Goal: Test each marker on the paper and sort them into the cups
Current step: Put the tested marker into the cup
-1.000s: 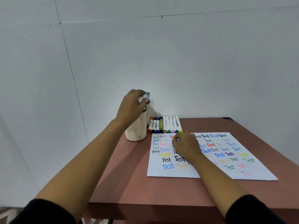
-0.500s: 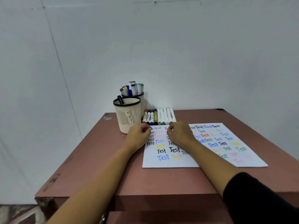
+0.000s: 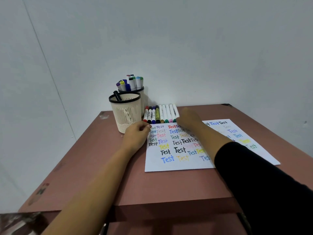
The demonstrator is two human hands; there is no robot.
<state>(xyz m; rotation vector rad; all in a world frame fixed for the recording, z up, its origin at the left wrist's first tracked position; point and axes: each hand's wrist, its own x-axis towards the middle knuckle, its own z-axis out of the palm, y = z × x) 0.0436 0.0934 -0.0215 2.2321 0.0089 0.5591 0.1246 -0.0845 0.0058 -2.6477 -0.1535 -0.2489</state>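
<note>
right hand (image 3: 188, 117) blurred, finger pose unreadable, covers right end of marker row (image 3: 160, 114) | right forearm (image 3: 210, 134) hides middle words on paper (image 3: 169, 167) | left hand (image 3: 137, 136) covers paper's far-left corner, pinching or resting unclear | rear cup (image 3: 144, 99) half hidden behind front cup (image 3: 125, 114) | marker row barrel print too small to read
</note>
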